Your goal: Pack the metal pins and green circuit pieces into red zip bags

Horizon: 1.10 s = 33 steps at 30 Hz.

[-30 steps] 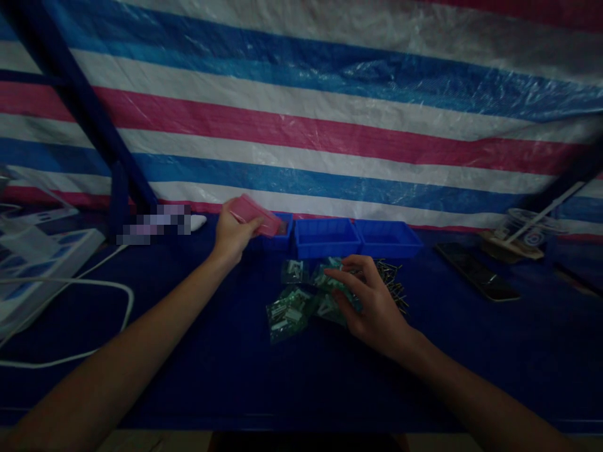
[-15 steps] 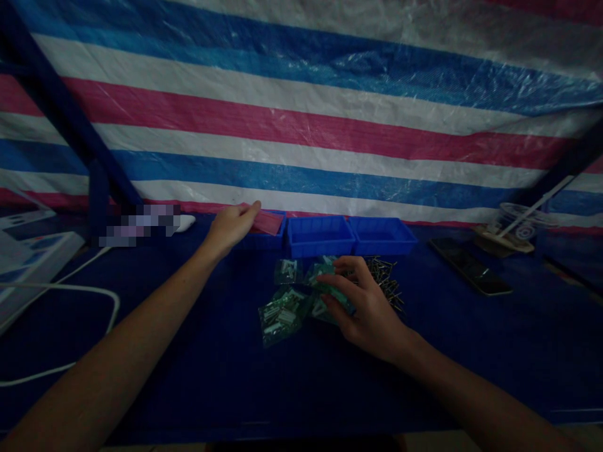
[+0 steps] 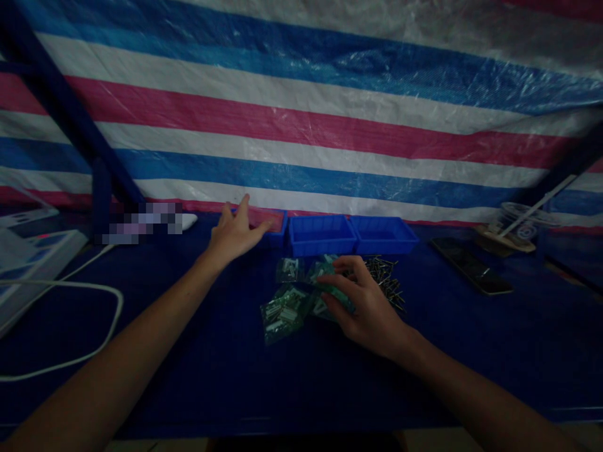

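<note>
- Head view: left hand (image 3: 234, 233) is spread, fingers apart, holding nothing, over the pink packet (image 3: 268, 220) lying in the leftmost blue bin (image 3: 279, 233).
- Right hand (image 3: 367, 306) rests curled on green packets (image 3: 287, 307) beside loose pins (image 3: 387, 282); whether it grips one is unclear.
- Judged step: sorting packets into bins; next calls for pinching one green packet free.

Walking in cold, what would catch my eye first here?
The striped tarp in blue, white and pink fills the whole background. Below it, on the dark blue table, the right hand rests on green packets, while the left hand reaches toward the blue bins.
</note>
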{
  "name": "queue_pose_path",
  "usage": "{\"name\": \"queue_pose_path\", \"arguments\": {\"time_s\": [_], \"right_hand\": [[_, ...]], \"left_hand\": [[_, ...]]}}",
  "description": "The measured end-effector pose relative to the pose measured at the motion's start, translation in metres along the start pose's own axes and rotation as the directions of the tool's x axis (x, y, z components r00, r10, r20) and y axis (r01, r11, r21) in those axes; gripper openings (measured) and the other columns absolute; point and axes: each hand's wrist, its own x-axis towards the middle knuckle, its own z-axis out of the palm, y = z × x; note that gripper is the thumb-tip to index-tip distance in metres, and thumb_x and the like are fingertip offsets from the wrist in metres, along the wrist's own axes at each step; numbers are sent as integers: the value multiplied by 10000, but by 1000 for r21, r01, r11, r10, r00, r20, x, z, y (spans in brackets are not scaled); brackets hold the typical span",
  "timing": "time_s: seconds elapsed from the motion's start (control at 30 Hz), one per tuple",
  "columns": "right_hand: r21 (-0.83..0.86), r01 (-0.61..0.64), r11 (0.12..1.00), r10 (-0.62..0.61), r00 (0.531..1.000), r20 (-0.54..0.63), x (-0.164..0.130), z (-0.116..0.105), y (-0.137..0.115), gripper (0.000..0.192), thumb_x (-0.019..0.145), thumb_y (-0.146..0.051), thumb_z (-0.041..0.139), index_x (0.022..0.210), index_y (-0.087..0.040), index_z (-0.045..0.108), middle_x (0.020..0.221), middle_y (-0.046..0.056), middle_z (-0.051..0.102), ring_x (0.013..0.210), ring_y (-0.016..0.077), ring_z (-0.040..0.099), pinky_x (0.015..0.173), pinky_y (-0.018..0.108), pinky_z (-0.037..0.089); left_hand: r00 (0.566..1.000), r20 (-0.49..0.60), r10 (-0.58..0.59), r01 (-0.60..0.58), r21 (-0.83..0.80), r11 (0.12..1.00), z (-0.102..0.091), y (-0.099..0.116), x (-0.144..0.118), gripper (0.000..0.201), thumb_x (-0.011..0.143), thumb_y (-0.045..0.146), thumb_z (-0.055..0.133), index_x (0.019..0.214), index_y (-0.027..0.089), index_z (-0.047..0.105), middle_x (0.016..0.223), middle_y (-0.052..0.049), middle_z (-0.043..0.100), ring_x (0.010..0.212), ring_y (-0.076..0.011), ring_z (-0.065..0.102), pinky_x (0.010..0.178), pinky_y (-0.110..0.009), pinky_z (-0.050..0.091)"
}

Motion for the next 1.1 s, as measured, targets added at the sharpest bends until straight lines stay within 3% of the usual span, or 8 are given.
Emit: {"name": "queue_pose_path", "arguments": {"time_s": [0.13, 0.27, 0.43, 0.63, 0.77, 0.87, 0.97, 1.1], "right_hand": [[-31, 15, 999, -14, 1000, 27, 1, -2, -1, 244, 832, -209, 511, 1060, -185, 594, 1087, 120, 461, 995, 213, 503, 800, 388, 499], [-83, 58, 995, -50, 993, 105, 3, -4, 2, 235, 833, -221, 517, 1048, -183, 605, 996, 103, 531, 942, 212, 513, 833, 422, 467], [-107, 49, 993, -34, 989, 142, 5, -4, 5, 222, 832, -222, 524, 1029, -177, 615, 945, 95, 564, 911, 210, 515, 823, 414, 452], [-91, 57, 994, -39, 981, 188, 4, -2, 4, 213, 831, -227, 533, 1016, -165, 619, 924, 87, 573, 913, 208, 507, 816, 399, 449], [-82, 65, 995, -48, 980, 195, 4, 0, 6, 206, 829, -230, 540, 1014, -182, 617, 912, 75, 573, 898, 204, 511, 799, 395, 454], [-88, 64, 994, -44, 976, 214, 4, 1, 8, 202, 827, -234, 543, 1008, -184, 618, 915, 74, 575, 898, 202, 508, 799, 390, 453], [-88, 55, 995, -34, 973, 228, 4, 1, 8, 196, 831, -233, 537, 1001, -182, 620, 911, 75, 579, 893, 200, 507, 808, 388, 449], [-75, 41, 996, -24, 976, 216, 5, 1, 9, 199, 838, -228, 527, 1008, -179, 618, 908, 74, 583, 892, 196, 512, 814, 372, 446]], "left_hand": [[979, -202, 4, -5, -6, 1000, -12, 12, -17, 671, 809, 553, 440, 1360, 192, 312, 1441, -187, 218, 1294, -410, 224, 929, -563, 320], [974, -47, 220, -216, 69, 974, -3, 17, -22, 427, 858, 495, 386, 1159, 230, 532, 1345, -114, 407, 1271, -321, 302, 987, -533, 255], [940, 119, 319, -327, 51, 944, 17, 11, -17, 492, 851, 517, 392, 1241, 228, 470, 1372, -107, 395, 1231, -316, 366, 981, -526, 258], [928, 0, 373, -373, 24, 928, 11, 21, -30, 498, 871, 466, 391, 1282, 187, 427, 1404, -130, 349, 1300, -298, 267, 1008, -496, 239], [928, -68, 367, -368, -4, 930, 4, 33, -24, 469, 914, 431, 301, 1270, 158, 435, 1322, -117, 465, 1252, -247, 358, 1035, -448, 212], [956, 27, 292, -292, -8, 956, 5, 30, -9, 472, 932, 424, 216, 1153, 167, 545, 1198, -100, 573, 1141, -250, 477, 997, -467, 260], [945, 113, 306, -303, -38, 952, 9, 22, -2, 472, 938, 398, 190, 1070, 195, 595, 1193, -78, 580, 1129, -245, 487, 976, -472, 285], [930, -47, 363, -366, -48, 930, 7, 21, -19, 393, 914, 386, 314, 1196, 188, 504, 1283, -95, 498, 1220, -262, 384, 1023, -490, 216]]}}
